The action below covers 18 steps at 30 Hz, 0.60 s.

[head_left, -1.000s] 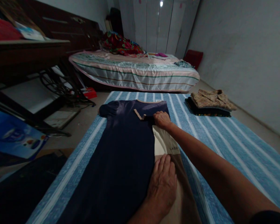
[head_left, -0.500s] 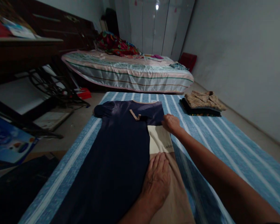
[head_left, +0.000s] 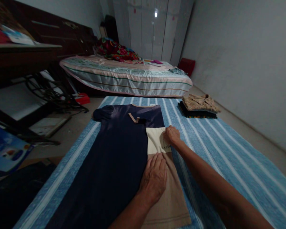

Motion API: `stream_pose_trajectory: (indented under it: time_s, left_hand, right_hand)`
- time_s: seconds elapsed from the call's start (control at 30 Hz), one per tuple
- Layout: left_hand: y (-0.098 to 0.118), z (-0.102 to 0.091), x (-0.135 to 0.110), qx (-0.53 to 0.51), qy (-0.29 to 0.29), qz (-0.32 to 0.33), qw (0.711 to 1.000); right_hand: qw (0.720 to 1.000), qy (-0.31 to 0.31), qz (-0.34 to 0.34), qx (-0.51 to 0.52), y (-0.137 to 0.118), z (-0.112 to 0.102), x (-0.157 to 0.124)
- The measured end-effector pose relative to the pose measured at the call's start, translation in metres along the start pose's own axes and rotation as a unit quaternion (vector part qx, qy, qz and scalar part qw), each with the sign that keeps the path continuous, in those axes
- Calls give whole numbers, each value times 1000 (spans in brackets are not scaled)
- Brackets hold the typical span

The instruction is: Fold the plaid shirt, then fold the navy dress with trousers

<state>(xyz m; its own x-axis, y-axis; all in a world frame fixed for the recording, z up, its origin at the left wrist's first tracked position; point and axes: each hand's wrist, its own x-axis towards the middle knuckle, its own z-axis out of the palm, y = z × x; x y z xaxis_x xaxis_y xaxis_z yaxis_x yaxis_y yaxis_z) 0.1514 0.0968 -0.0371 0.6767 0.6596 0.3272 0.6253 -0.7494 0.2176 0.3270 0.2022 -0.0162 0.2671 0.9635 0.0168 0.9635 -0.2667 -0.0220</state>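
Note:
A navy shirt point(head_left: 119, 152) lies spread out, face down or up I cannot tell, with its neckline at the far end. Its right side is folded inward, so a cream and tan panel point(head_left: 154, 136) with dark lettering lies on top. My left hand point(head_left: 154, 176) rests flat on the tan part, fingers stretched forward. At the outer edge of the cream part, my right hand point(head_left: 173, 135) has its fingers closed on the cloth; the fingertips are partly hidden.
Blue striped cloth point(head_left: 205, 152) covers the surface beneath the shirt. Folded clothes point(head_left: 200, 106) are stacked at the far right. Beyond stands a bed point(head_left: 128, 82) with a red floral blanket point(head_left: 116, 51). A dark table with a metal frame point(head_left: 45, 92) is on the left.
My right hand has slid a little toward me along the folded edge, from the sleeve onto the cream part. My left hand stays flat on the tan part. The view has shifted slightly.

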Motion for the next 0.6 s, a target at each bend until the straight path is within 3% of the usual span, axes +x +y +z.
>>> stream_pose_trajectory:
  time_s: [0.6]
  left_hand:
    - [0, 3, -3, 7, -1, -3, 1000]
  right_hand:
    - [999, 18, 17, 36, 11, 8, -1]
